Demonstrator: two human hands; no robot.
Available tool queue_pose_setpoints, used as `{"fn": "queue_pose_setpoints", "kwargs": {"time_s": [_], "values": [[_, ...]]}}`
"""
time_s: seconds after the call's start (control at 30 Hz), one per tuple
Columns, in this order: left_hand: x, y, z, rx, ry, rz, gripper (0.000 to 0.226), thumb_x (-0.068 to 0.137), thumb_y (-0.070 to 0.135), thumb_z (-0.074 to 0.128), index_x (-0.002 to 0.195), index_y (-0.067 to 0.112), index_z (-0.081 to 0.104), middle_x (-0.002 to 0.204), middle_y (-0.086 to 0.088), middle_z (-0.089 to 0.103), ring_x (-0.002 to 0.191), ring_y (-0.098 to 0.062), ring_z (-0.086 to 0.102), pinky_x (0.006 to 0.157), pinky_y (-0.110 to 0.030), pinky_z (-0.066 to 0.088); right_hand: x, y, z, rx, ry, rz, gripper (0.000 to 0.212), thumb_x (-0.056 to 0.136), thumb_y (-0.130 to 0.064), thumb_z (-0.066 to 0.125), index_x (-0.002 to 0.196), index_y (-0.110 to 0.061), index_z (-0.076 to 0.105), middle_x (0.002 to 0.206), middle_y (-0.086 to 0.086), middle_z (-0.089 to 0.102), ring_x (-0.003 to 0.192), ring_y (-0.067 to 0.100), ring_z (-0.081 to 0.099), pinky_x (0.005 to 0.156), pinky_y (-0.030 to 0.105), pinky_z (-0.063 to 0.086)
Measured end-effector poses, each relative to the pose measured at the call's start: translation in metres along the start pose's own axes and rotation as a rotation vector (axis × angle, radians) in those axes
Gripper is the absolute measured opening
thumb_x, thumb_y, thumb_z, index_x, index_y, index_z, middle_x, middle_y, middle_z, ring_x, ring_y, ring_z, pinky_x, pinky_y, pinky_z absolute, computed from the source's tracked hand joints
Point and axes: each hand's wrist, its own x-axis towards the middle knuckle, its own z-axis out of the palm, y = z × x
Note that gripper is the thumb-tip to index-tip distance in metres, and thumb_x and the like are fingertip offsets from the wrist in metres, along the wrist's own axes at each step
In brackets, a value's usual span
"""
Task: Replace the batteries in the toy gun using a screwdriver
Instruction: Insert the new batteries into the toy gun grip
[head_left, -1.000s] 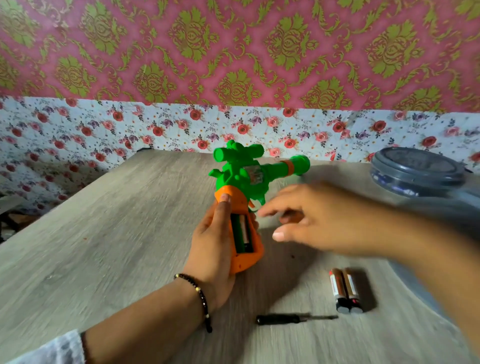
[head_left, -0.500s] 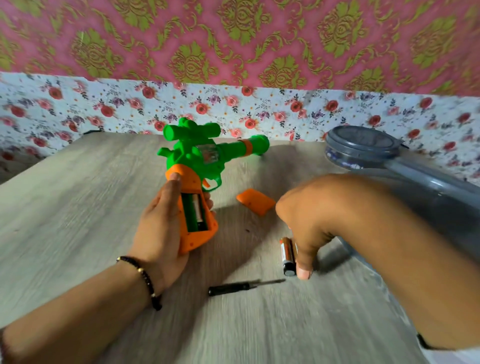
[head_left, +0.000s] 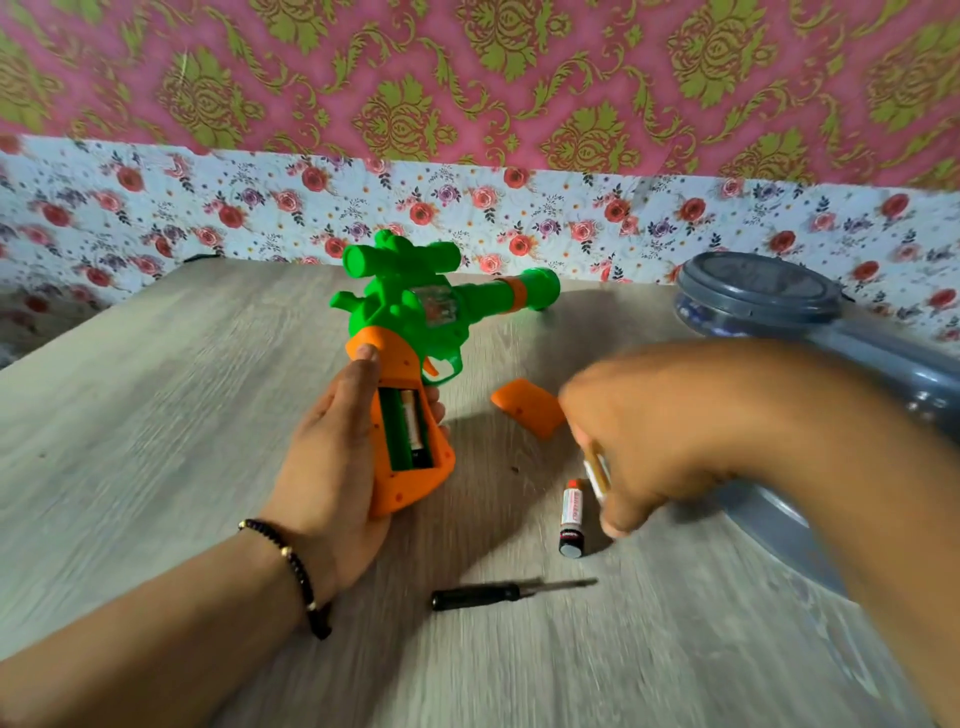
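My left hand (head_left: 332, 462) grips the orange handle of the green toy gun (head_left: 415, 322), barrel pointing away to the right. The battery compartment (head_left: 408, 431) faces up, open, with one battery in its right slot. My right hand (head_left: 639, 441), blurred, is closed on a battery (head_left: 596, 470) just above the table. A second loose battery (head_left: 571, 519) lies on the table beside those fingers. The orange compartment cover (head_left: 524, 408) lies to the right of the gun. A small black screwdriver (head_left: 498, 592) lies nearer me, tip pointing right.
The wooden table (head_left: 156, 415) runs back to a floral-papered wall. A grey lidded container (head_left: 758, 296) stands at the far right, and a grey curved object (head_left: 779, 535) passes under my right forearm.
My right hand reached down to the two batteries and has lifted one off the table; the other stays lying there. The left hand keeps holding the gun.
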Motion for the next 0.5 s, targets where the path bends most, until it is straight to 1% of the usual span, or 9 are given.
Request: {"fn": "queue_pose_setpoints", "kwargs": {"time_s": [0.03,0.07,0.1,0.17,0.23,0.3,0.37,0.43,0.5], "values": [[0.001,-0.002,-0.002,0.006,0.003,0.012,0.036,0.094,0.042,0.046,0.104,0.011,0.061,0.077,-0.009,0.064,0.063,-0.013,0.062,0.058,-0.025,0.056,0.003,0.001,-0.006,0.080,-0.015,-0.030,0.042,0.063,-0.046,0.080,0.089,-0.026,0.054,0.081,-0.003,0.057,0.066,0.014,0.055,0.053,0.030,0.047],[-0.001,-0.001,-0.002,0.005,0.016,0.013,0.037,0.093,0.042,0.046,0.105,0.011,0.061,0.079,-0.010,0.065,0.064,-0.014,0.063,0.059,-0.026,0.056,0.004,-0.001,-0.006,0.190,0.027,-0.069,0.040,0.065,-0.046,0.078,0.091,-0.024,0.058,0.086,-0.001,0.062,0.072,0.016,0.060,0.061,0.034,0.052],[0.000,-0.001,-0.002,0.017,0.027,0.009,0.039,0.093,0.043,0.046,0.107,0.010,0.061,0.083,-0.013,0.066,0.068,-0.016,0.064,0.062,-0.028,0.057,0.004,0.000,-0.006,0.263,0.116,-0.143,0.042,0.064,-0.047,0.078,0.094,-0.024,0.059,0.088,-0.002,0.063,0.075,0.014,0.061,0.066,0.036,0.054],[0.000,-0.001,-0.002,0.043,0.012,-0.009,0.046,0.092,0.046,0.046,0.114,0.009,0.061,0.100,-0.022,0.067,0.083,-0.025,0.065,0.073,-0.037,0.055,0.014,-0.008,-0.002,0.384,0.284,-0.246,0.046,0.063,-0.049,0.078,0.097,-0.029,0.055,0.088,-0.012,0.058,0.074,0.003,0.055,0.067,0.029,0.051],[-0.003,0.003,0.000,0.048,0.008,-0.013,0.048,0.094,0.046,0.044,0.121,0.011,0.060,0.112,-0.024,0.064,0.092,-0.029,0.062,0.079,-0.040,0.051,0.028,-0.015,0.006,0.453,0.403,-0.304,0.047,0.064,-0.047,0.078,0.099,-0.030,0.053,0.090,-0.013,0.056,0.077,0.002,0.053,0.070,0.029,0.050],[-0.004,0.004,0.000,0.036,0.014,-0.009,0.049,0.096,0.047,0.042,0.123,0.010,0.059,0.114,-0.024,0.062,0.097,-0.031,0.059,0.083,-0.043,0.046,0.038,-0.020,0.013,0.475,0.470,-0.333,0.047,0.066,-0.043,0.077,0.101,-0.027,0.050,0.096,-0.010,0.054,0.087,0.009,0.054,0.077,0.035,0.049],[-0.003,0.004,0.000,0.034,0.029,-0.018,0.053,0.095,0.047,0.042,0.124,0.004,0.055,0.109,-0.023,0.060,0.095,-0.031,0.055,0.079,-0.042,0.044,0.046,-0.023,0.021,0.495,0.495,-0.346,0.046,0.068,-0.040,0.075,0.102,-0.026,0.047,0.099,-0.008,0.052,0.091,0.012,0.054,0.080,0.038,0.048],[-0.003,0.002,-0.001,0.029,0.015,-0.017,0.053,0.095,0.046,0.042,0.121,0.001,0.054,0.103,-0.019,0.057,0.093,-0.030,0.051,0.074,-0.039,0.043,0.050,-0.023,0.025,0.524,0.526,-0.352,0.045,0.070,-0.038,0.074,0.104,-0.026,0.047,0.097,-0.013,0.048,0.090,0.005,0.052,0.080,0.030,0.048],[-0.002,0.000,-0.002,0.026,-0.026,-0.018,0.047,0.095,0.044,0.042,0.116,0.004,0.056,0.098,-0.018,0.055,0.089,-0.029,0.050,0.069,-0.036,0.043,0.052,-0.022,0.027,0.558,0.581,-0.357,0.044,0.072,-0.035,0.073,0.108,-0.025,0.049,0.091,-0.017,0.044,0.083,-0.003,0.047,0.073,0.015,0.042]]}}
